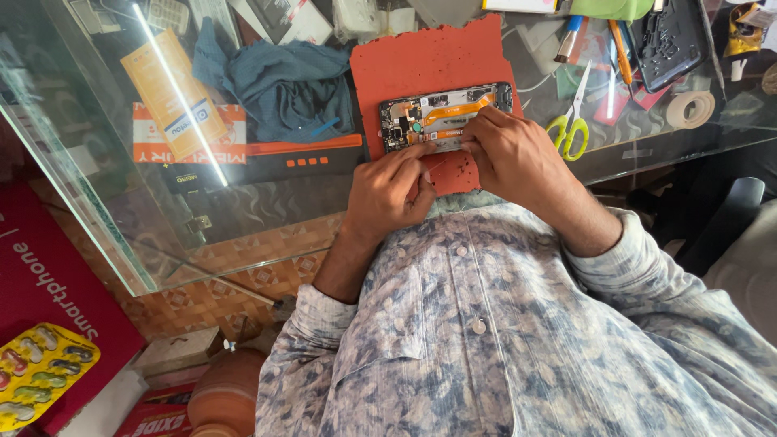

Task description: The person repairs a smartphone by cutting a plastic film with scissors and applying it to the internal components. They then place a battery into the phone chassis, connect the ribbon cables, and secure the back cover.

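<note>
An opened smartphone point(441, 112), back cover off with circuit board and orange ribbon cables showing, lies on a red-orange work mat point(421, 61) on a glass counter. My left hand point(392, 190) rests at the mat's near edge, fingers curled, thumb and forefinger pinched near the phone's lower side. My right hand point(510, 154) covers the phone's near right part, fingertips pressing on its lower edge. Whether either hand pinches a small part or tool is hidden.
A blue cloth point(283, 81), a yellow packet point(174, 93) and a black-orange box point(267, 158) lie left of the mat. Yellow-handled scissors point(573, 121), a tape roll point(689, 109), a black phone case point(670, 36) and pens sit right. The counter's glass edge point(73, 186) runs diagonally left.
</note>
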